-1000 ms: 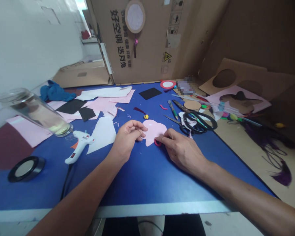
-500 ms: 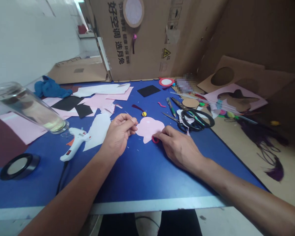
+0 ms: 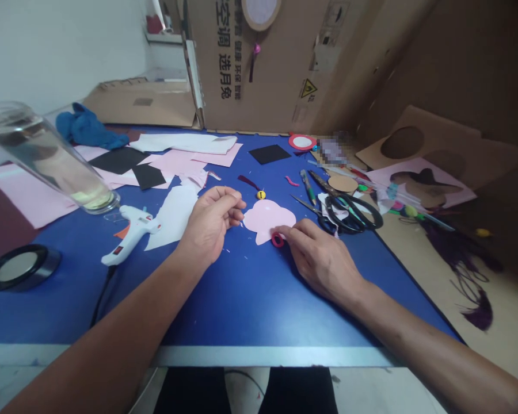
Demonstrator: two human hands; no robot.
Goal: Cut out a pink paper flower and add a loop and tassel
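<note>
On the blue table lies a pink paper cutout point(image 3: 267, 216) with a scalloped outline and a pointed tab at the bottom. My right hand point(image 3: 317, 250) pinches a small red loop point(image 3: 277, 240) between thumb and index finger, at the cutout's lower right edge. Just left of the cutout, my left hand point(image 3: 213, 221) hovers with loosely curled fingers; nothing shows in it. A yellow bell point(image 3: 261, 195) with a dark red tassel sits right behind the cutout. A curled pink strip point(image 3: 292, 181) lies farther back.
Scissors point(image 3: 349, 213) and a pen point(image 3: 308, 187) lie to the right. At left are a white glue gun point(image 3: 129, 233), a black tape roll point(image 3: 21, 267) and a glass bottle point(image 3: 60, 158). Paper scraps and a black square point(image 3: 270, 153) lie behind; cardboard point(image 3: 276, 103) stands at the back.
My left hand has drawn slightly away from the cutout and its fingers have loosened. The red loop now shows as a fuller ring under my right fingertips. The view has shifted a little.
</note>
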